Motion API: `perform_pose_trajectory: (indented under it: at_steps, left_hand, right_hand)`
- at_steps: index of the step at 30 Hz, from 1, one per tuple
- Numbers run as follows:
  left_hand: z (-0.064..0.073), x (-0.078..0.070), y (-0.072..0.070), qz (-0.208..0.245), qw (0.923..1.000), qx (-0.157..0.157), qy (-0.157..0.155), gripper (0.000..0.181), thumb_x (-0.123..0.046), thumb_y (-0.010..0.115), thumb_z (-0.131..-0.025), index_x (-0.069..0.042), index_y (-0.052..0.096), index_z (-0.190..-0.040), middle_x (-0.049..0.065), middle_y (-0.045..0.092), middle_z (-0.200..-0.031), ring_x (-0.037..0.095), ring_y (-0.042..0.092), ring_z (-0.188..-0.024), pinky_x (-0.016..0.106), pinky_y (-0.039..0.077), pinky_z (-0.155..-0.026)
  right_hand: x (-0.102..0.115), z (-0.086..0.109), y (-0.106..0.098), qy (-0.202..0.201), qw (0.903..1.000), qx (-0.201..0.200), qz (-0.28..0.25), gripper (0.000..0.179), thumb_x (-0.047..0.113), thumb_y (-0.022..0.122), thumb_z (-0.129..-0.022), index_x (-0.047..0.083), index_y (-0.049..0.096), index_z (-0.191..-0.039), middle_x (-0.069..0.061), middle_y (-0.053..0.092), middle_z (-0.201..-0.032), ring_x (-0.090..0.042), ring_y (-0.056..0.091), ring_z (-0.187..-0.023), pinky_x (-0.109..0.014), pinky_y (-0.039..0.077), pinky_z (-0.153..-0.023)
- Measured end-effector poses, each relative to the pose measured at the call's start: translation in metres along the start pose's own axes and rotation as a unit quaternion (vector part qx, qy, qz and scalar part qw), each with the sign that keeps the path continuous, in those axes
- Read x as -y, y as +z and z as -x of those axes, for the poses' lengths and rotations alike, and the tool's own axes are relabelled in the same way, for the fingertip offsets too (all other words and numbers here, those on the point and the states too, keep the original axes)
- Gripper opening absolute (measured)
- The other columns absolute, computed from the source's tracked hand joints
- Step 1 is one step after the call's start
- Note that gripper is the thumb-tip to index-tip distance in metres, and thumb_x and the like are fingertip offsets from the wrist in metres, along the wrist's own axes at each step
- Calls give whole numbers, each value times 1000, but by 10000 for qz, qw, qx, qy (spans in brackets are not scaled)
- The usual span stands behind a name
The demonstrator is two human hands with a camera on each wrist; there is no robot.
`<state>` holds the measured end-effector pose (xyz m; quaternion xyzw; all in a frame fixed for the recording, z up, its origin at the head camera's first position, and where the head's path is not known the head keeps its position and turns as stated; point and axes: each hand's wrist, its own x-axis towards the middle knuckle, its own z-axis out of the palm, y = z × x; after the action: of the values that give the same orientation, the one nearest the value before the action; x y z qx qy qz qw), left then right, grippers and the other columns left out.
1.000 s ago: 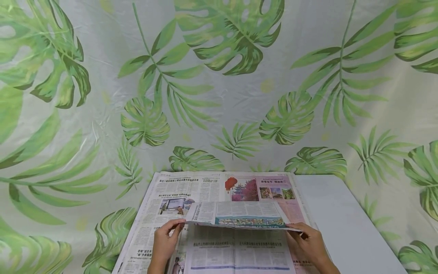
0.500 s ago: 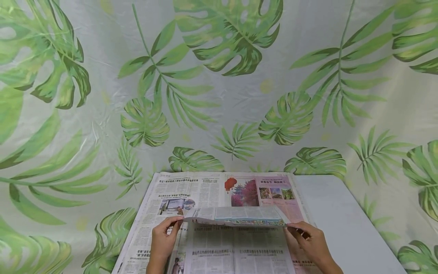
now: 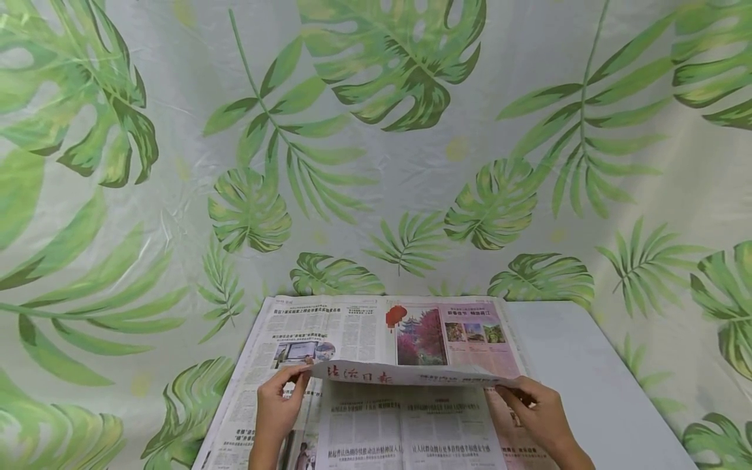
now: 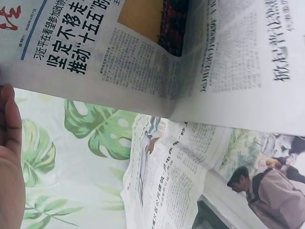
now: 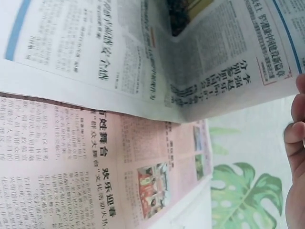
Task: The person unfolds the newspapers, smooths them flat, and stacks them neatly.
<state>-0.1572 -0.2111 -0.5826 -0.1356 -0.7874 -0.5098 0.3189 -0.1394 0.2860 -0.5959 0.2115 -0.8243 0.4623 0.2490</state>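
Observation:
In the head view a folded newspaper lies over a larger spread newspaper. Its far edge is raised and bowed, with a red masthead along the lifted strip. My left hand pinches the left corner of that edge between thumb and fingers. At the right corner, my right hand pinches in the same way, thumb below. Both wrist views show the raised page bending up from the lower part, with the left fingers and right fingers at its outer edges.
The spread newspaper covers most of a white table, whose bare surface shows along the right side. Behind and around it hangs a pale curtain with green leaf prints.
The raised edge has tipped up toward me: the teal-banded side has gone out of sight and the red masthead now shows. My left hand has shifted slightly left, my right slightly right.

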Motion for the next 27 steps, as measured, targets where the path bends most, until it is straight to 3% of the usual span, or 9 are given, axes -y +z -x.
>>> perform_pose_trajectory:
  at_steps: [5, 9, 13, 19, 23, 27]
  left_hand:
    - [-4, 1, 4, -139, 9997, -175, -22, 23, 3, 76, -90, -13, 79, -105, 3, 78, -98, 5, 67, -84, 13, 51, -77]
    - [-9, 0, 9, -120, 9992, -374, 80, 24, 12, 75, -86, -5, 79, -102, 8, 77, -91, 11, 66, -82, 14, 50, -76]
    - [-14, -13, 10, -28, 9985, -520, 153, 23, 18, 72, -84, 1, 77, -98, 12, 75, -87, 12, 64, -78, 13, 50, -74]
    - [-22, -27, 10, 230, 9985, -487, 116, 16, 13, 71, -88, 2, 75, -99, 14, 71, -85, 9, 62, -77, 12, 49, -73]
    - [-26, -25, 13, 298, 9981, -517, -129, 18, 11, 72, -89, -2, 76, -100, 7, 71, -87, 5, 62, -78, 12, 49, -73]
    - [-30, -23, 17, 295, 9977, -520, -329, 15, 8, 70, -91, -2, 75, -101, 10, 72, -91, 4, 63, -81, 14, 50, -75]
  right_hand:
    - [2, -2, 0, 178, 9998, 58, -97, 30, -5, 72, -91, 18, 77, -110, 10, 73, -89, -3, 52, -45, -17, 42, -44]
    - [-5, 0, 4, 644, 9977, 78, -218, 22, 2, 73, -93, 18, 76, -108, 8, 73, -81, -10, 53, -43, -21, 43, -41]
    - [-16, 3, 11, 1135, 9933, 58, -214, 18, 7, 75, -93, 18, 75, -107, 7, 69, -74, -15, 51, -41, -22, 42, -38]
    - [-31, 2, 21, 1182, 9923, 64, 354, 17, 11, 78, -91, 18, 76, -107, 10, 69, -76, -7, 57, -54, -23, 46, -45]
    - [-38, -4, 27, 1172, 9897, 185, 798, 15, 16, 79, -91, 18, 77, -106, 10, 71, -79, 1, 58, -64, -23, 49, -54]
    - [-44, -10, 31, 1343, 9855, 406, 952, 14, 23, 76, -95, 20, 78, -108, 7, 75, -90, 2, 60, -71, -23, 50, -60]
